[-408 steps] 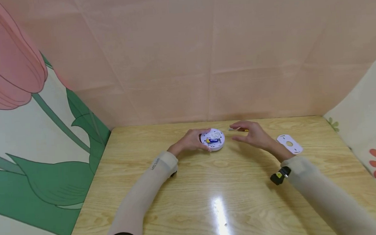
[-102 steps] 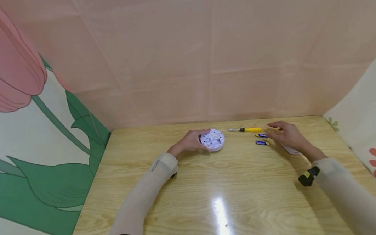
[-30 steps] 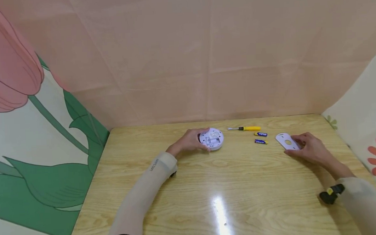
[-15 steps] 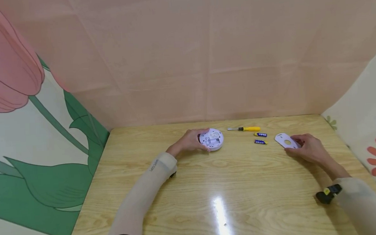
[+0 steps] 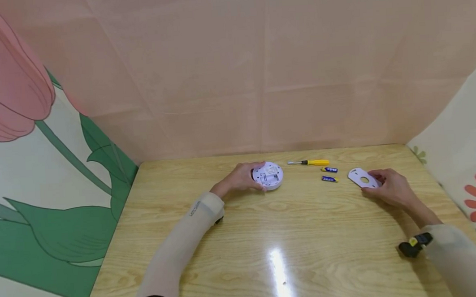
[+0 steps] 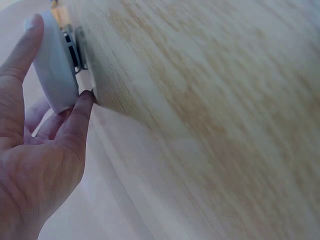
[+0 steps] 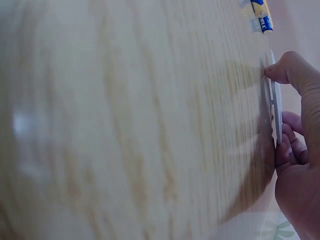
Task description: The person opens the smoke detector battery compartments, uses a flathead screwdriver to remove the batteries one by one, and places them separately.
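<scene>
A round white device (image 5: 267,176), like a smoke detector, is on the table with its back up and its battery compartment bare. My left hand (image 5: 242,177) grips its left side; in the left wrist view the thumb and fingers of the hand (image 6: 40,165) span the device's white shell (image 6: 54,70). Farther right, my right hand (image 5: 393,187) pinches the right end of a flat white mounting plate (image 5: 361,178) with a round central hole. The right wrist view has this plate (image 7: 277,105) edge-on, low over the table, between thumb and fingers; whether it touches the wood I cannot tell.
Between the hands lie two blue-and-yellow batteries, an upper one (image 5: 330,169) and a lower one (image 5: 330,179). A yellow-handled screwdriver (image 5: 309,162) lies behind them near the back edge of the wooden table (image 5: 235,256). Printed cloth (image 5: 266,75) rises behind.
Earlier a battery sat in the device; both batteries now lie on the table. My right hand has moved from beside the batteries to the plate and grips it. Left hand has stayed put.
</scene>
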Demonstrator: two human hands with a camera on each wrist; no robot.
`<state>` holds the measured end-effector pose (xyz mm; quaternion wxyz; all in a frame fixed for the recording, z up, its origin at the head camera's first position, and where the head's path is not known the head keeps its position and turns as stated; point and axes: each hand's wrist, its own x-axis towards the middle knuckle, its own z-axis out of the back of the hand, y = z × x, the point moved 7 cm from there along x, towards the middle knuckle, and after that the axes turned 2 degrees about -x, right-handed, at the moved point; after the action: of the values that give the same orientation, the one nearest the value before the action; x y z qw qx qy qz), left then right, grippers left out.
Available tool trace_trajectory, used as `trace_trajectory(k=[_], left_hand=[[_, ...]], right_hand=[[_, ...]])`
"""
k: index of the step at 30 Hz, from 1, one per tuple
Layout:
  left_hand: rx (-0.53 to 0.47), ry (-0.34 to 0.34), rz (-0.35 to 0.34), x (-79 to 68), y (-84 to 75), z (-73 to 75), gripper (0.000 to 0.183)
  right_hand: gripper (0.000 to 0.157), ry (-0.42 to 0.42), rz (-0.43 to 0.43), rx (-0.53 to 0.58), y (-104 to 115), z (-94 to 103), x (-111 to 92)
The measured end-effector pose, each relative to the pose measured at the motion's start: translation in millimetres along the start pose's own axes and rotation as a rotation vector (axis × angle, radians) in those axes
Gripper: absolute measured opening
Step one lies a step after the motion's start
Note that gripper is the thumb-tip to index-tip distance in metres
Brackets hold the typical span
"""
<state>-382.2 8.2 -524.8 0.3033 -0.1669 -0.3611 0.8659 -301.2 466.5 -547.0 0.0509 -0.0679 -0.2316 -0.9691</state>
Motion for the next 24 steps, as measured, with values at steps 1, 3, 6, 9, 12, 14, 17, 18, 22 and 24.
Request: trace_trajectory(k=[1, 3, 6, 9, 12, 14, 17, 18, 22, 24], left_hand=[[-0.002, 0.000, -0.002, -0.3, -0.5, 0.2, 0.102], [0.004, -0.003, -0.005, -0.3, -0.7, 0.6, 0.102], [0.012, -0.004, -0.008, -0.4, -1.2, 1.0, 0.102], [0.018, -0.004, -0.009, -0.6, -1.5, 1.0, 0.103], [0.018, -0.005, -0.012, -1.1, -2.4, 1.1, 0.104], [0.015, -0.006, -0.015, -1.5, -3.0, 1.0, 0.106], [0.006, -0.007, -0.022, -2.2, -4.4, 1.1, 0.109], [0.005, -0.008, -0.025, -2.3, -4.7, 1.0, 0.110], [-0.001, -0.015, -0.030, -3.0, -5.0, 1.4, 0.114], [-0.006, -0.019, -0.031, -3.5, -4.6, 1.7, 0.115]], right_hand=[[0.069, -0.006, 0.004, 0.001, 0, 0.2, 0], [0.068, -0.017, 0.013, 0.002, 0, 1.1, 0], [0.067, -0.030, 0.021, 0.008, 3, 2.8, 0], [0.064, -0.040, 0.027, 0.011, 6, 4.8, 0], [0.063, -0.044, 0.023, 0.019, 9, 7.2, 0], [0.063, -0.039, 0.017, 0.025, 12, 8.8, 1], [0.062, -0.038, 0.017, 0.031, 19, 12.1, 2], [0.062, -0.038, 0.020, 0.032, 21, 13.2, 3], [0.061, -0.074, 0.057, 0.019, 34, 19.1, 7], [0.061, -0.086, 0.068, 0.009, 41, 20.9, 9]])
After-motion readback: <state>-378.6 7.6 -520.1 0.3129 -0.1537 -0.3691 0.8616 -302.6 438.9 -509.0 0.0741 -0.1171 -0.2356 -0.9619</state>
